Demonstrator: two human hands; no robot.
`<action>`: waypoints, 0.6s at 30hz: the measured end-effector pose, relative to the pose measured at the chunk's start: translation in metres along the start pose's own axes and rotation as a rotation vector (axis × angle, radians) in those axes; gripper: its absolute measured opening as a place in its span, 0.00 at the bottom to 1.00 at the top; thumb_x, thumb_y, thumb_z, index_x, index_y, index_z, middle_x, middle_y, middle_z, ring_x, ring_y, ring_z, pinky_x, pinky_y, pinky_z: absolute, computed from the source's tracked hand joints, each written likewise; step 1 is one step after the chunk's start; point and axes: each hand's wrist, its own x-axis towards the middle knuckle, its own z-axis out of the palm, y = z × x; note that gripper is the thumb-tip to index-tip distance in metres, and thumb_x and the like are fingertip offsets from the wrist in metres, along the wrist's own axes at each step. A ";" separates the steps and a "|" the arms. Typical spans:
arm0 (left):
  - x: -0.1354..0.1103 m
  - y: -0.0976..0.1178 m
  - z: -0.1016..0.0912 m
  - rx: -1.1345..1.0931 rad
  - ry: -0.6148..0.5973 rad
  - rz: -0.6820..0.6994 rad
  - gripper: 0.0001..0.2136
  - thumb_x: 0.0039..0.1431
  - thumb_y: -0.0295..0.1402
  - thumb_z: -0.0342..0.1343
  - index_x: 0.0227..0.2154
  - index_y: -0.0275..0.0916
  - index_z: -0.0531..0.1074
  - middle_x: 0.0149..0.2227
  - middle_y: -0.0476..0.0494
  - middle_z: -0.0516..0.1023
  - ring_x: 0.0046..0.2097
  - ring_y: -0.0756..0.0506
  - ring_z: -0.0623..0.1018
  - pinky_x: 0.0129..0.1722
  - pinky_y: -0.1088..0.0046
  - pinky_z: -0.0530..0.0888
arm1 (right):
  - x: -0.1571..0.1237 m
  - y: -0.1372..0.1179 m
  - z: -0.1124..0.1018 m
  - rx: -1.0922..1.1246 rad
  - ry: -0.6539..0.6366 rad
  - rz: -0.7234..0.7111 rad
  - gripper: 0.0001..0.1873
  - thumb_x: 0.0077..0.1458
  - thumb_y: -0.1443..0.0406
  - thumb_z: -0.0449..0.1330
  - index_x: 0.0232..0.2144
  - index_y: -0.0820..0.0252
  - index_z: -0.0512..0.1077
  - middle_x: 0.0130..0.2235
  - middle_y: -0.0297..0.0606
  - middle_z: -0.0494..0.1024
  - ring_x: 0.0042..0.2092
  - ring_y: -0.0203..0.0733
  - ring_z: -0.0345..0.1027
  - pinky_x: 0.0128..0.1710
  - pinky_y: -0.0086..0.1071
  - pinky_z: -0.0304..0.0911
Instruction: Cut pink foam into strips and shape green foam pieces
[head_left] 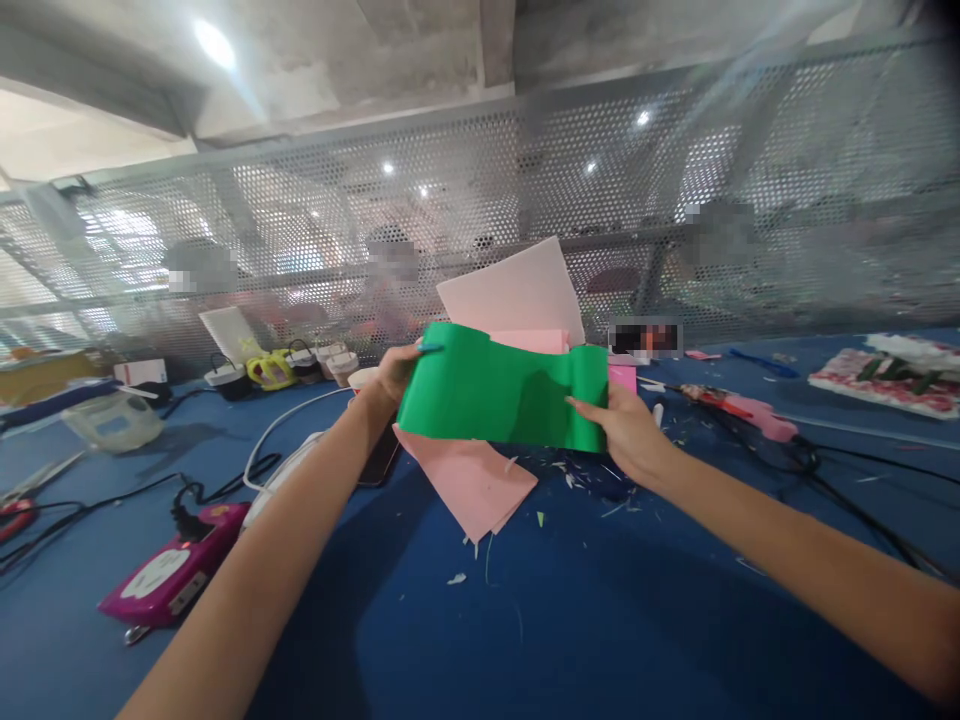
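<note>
A wide green ribbon [495, 395] is stretched between my two hands above the blue table. My left hand [397, 372] is closed on its curled left end. A small dark blue tip shows by that thumb; I cannot make out what it is. My right hand [626, 425] grips the rolled right end, thumb on the front face and the other fingers mostly hidden. Just below the ribbon lies a pink sheet [469, 485], partly covered by it. Behind it, a pale pink sheet [517, 290] stands tilted up.
A magenta power strip [176, 570] with a plugged-in cord lies at the left. Scissors [22, 510] and a clear plastic tub [112, 420] are beyond it. At the right lie a pink glue gun [757, 412] and cables. Paper scraps litter the blue table [585, 620]; a perforated metal screen [315, 230] stands behind.
</note>
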 end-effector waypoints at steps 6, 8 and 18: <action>0.000 -0.004 -0.039 -0.069 0.394 -0.094 0.16 0.36 0.36 0.58 0.32 0.35 0.74 0.30 0.37 0.80 0.41 0.33 0.78 0.43 0.55 0.73 | 0.015 -0.005 -0.014 -0.034 0.087 -0.061 0.24 0.32 0.69 0.70 0.36 0.54 0.71 0.37 0.34 0.79 0.43 0.48 0.71 0.45 0.46 0.67; 0.001 -0.004 -0.039 -0.058 0.411 -0.112 0.16 0.36 0.34 0.60 0.32 0.36 0.74 0.29 0.39 0.80 0.40 0.34 0.78 0.43 0.55 0.74 | 0.017 -0.005 -0.016 -0.037 0.108 -0.088 0.25 0.31 0.70 0.70 0.36 0.54 0.71 0.38 0.33 0.78 0.43 0.47 0.71 0.46 0.46 0.66; 0.012 0.015 0.034 0.034 0.177 -0.035 0.17 0.40 0.32 0.65 0.37 0.39 0.73 0.40 0.42 0.78 0.41 0.41 0.77 0.43 0.64 0.74 | 0.002 -0.004 -0.001 0.028 -0.055 -0.003 0.24 0.38 0.68 0.69 0.40 0.50 0.70 0.43 0.32 0.77 0.46 0.46 0.70 0.47 0.45 0.67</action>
